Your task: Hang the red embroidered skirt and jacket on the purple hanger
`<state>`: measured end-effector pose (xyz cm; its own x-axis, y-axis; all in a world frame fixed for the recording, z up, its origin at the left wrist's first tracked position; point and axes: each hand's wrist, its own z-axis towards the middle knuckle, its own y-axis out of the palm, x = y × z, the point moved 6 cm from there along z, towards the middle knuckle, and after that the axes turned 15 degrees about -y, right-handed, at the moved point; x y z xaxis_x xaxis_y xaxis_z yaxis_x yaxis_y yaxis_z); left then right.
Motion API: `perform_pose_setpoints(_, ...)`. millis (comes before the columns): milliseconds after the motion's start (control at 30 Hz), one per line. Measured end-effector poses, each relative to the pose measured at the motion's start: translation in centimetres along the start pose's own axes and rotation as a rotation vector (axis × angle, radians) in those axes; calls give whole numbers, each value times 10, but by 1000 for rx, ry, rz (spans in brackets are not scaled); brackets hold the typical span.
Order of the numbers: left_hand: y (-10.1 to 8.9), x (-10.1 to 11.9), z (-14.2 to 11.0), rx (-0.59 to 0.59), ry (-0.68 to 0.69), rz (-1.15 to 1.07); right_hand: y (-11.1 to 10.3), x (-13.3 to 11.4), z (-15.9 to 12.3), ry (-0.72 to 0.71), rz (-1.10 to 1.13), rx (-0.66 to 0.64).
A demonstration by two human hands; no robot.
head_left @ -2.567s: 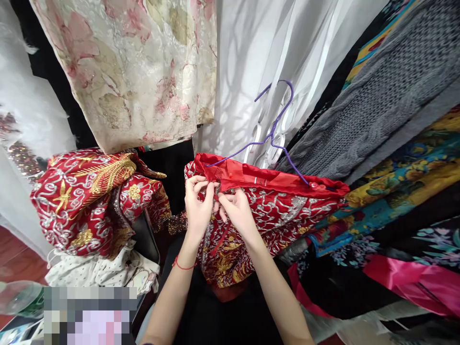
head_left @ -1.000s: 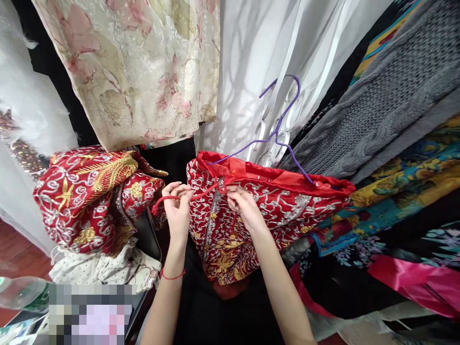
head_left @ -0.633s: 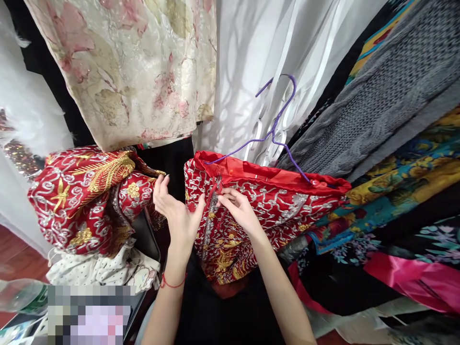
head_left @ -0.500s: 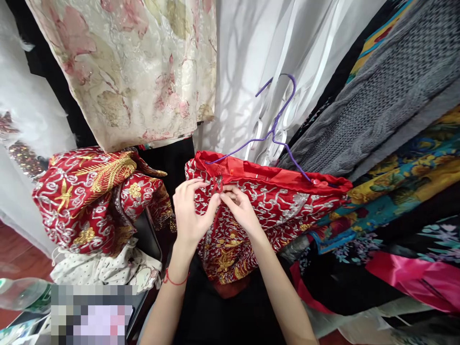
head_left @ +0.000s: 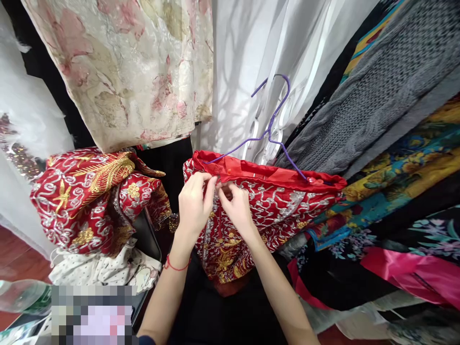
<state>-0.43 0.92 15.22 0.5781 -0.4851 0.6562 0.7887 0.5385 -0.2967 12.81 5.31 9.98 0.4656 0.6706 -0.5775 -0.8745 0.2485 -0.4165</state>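
A red skirt with silver and gold embroidery hangs tilted in front of me, its shiny red waistband at the top. The arms of a purple hanger reach into the waist opening. My left hand, with a thin red string bracelet at the wrist, pinches the waistband near its left end. Close beside it, my right hand has thumb and forefinger pinched at the same edge. Fingertips of both hands nearly meet there. The small fastening or cord between them is mostly hidden.
Another red embroidered garment lies bunched at left above a dotted white cloth. A pale floral fabric hangs behind. A grey knit and other clothes crowd the right. A clear plastic bottle lies lower left.
My left hand's fingers have drawn from spread into a tighter pinch at the waistband. My right hand's fingers have curled slightly. Hanger and skirt appear a little further left.
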Motion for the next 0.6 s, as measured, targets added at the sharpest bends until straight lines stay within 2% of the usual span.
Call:
perform_pose_setpoints(100, -11, 24, 6, 83, 66, -195, -5, -5, 10, 1, -272, 71)
perform_pose_setpoints(167, -16, 28, 4, 126, 86, -268, -9, -6, 15, 39, -403, 98)
perform_pose_setpoints(267, -17, 16, -2, 94, 57, -304, -11, -2, 18, 102, -462, 70)
perform_pose_setpoints(333, -11, 0, -5, 14, -13, -272, -10, -1, 16, 116, -395, 36)
perform_pose_setpoints(433, 0, -18, -7, -115, -135, -227, -14, -5, 11, 110, -346, 61)
perform_pose_setpoints(600, 18, -27, 3, -174, -269, -254, -12, -13, 12, 91, -320, 61)
